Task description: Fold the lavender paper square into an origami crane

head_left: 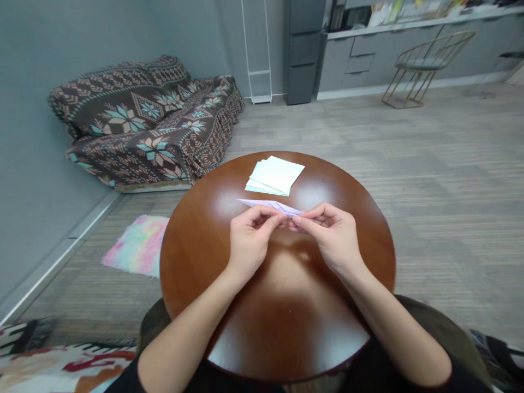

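A folded piece of lilac paper (268,203) is held between my two hands above the round table. My left hand (250,232) pinches its near edge with thumb and fingers close to the middle. On the other side, my right hand (333,232) pinches the paper's right part, its thumb almost meeting the left thumb. One long pointed end of the paper sticks out to the left past my left fingers. The right end is partly hidden by my right fingers. Beyond my hands lies a loose stack of pale square paper sheets (276,173).
The glossy brown round table (196,234) stands right in front of me. A sofa with a patterned cover (159,123) is at the far left, near a pastel fluffy rug (139,245). A wire-framed chair (426,63) stands by the kitchen cabinets (372,60).
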`<action>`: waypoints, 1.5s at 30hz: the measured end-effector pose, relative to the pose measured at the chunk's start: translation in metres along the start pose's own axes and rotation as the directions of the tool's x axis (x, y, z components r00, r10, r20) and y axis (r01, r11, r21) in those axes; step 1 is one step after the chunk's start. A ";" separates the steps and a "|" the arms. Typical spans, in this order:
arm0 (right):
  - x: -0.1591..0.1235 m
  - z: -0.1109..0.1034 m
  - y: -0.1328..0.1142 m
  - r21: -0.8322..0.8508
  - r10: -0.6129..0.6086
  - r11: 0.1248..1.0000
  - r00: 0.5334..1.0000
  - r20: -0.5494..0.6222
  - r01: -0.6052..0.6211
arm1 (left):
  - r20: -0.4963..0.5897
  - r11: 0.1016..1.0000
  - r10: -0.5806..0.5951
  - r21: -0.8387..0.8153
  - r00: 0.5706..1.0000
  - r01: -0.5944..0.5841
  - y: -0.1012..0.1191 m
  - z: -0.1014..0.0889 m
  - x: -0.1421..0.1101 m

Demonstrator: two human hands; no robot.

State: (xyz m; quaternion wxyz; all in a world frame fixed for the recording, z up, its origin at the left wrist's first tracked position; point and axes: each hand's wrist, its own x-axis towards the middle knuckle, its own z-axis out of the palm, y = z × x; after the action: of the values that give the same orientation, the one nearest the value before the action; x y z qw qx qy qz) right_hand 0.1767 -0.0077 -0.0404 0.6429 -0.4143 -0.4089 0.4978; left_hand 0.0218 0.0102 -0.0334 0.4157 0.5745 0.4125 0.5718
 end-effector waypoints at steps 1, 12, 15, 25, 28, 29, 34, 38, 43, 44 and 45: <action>0.000 0.000 0.000 -0.002 0.000 1.000 1.000 -0.007 0.000 | 0.002 1.000 -0.005 -0.003 1.000 0.005 0.000 0.000 0.000; -0.003 0.003 -0.001 0.005 0.011 1.000 0.999 -0.034 -0.011 | -0.018 0.999 0.034 0.019 0.999 -0.033 0.000 0.004 -0.006; -0.003 0.004 -0.001 0.065 0.032 0.997 0.999 -0.028 -0.030 | -0.047 0.998 0.060 0.002 0.997 -0.060 0.000 0.006 -0.007; 0.000 -0.001 0.000 0.211 0.072 0.976 0.995 -0.068 -0.057 | -0.104 0.976 0.195 0.119 0.975 -0.182 -0.002 0.001 -0.003; -0.004 0.003 0.000 0.213 0.174 0.961 0.984 0.032 -0.177 | -0.057 0.946 0.283 0.184 0.957 -0.268 -0.005 0.000 -0.004; -0.006 0.005 0.001 0.209 0.180 0.960 0.982 0.061 -0.189 | -0.038 0.926 0.328 0.212 0.944 -0.313 -0.006 0.000 -0.005; -0.009 0.009 0.000 0.243 0.141 0.958 0.988 0.065 -0.153 | 0.030 0.832 0.491 0.283 0.871 -0.478 -0.006 0.002 -0.007; -0.009 0.008 0.000 0.290 0.128 0.947 0.990 0.053 -0.138 | 0.040 0.858 0.459 0.242 0.888 -0.454 -0.004 0.003 -0.008; -0.014 0.015 0.000 0.336 0.176 0.922 0.982 0.072 -0.190 | -0.004 0.871 0.456 0.205 0.890 -0.446 -0.006 0.005 -0.010; -0.015 0.016 0.000 0.346 0.184 0.917 0.980 0.072 -0.198 | -0.009 0.867 0.463 0.209 0.886 -0.451 -0.006 0.006 -0.010; -0.016 0.018 0.000 0.354 0.187 0.914 0.980 0.067 -0.199 | -0.014 0.864 0.470 0.215 0.883 -0.456 -0.006 0.006 -0.010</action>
State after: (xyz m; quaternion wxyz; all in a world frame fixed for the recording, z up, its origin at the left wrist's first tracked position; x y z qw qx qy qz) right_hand 0.1571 -0.0212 -0.0367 0.6489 -0.3202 -0.2781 0.6317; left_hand 0.0277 0.0022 -0.0423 0.1910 0.6772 0.3327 0.6278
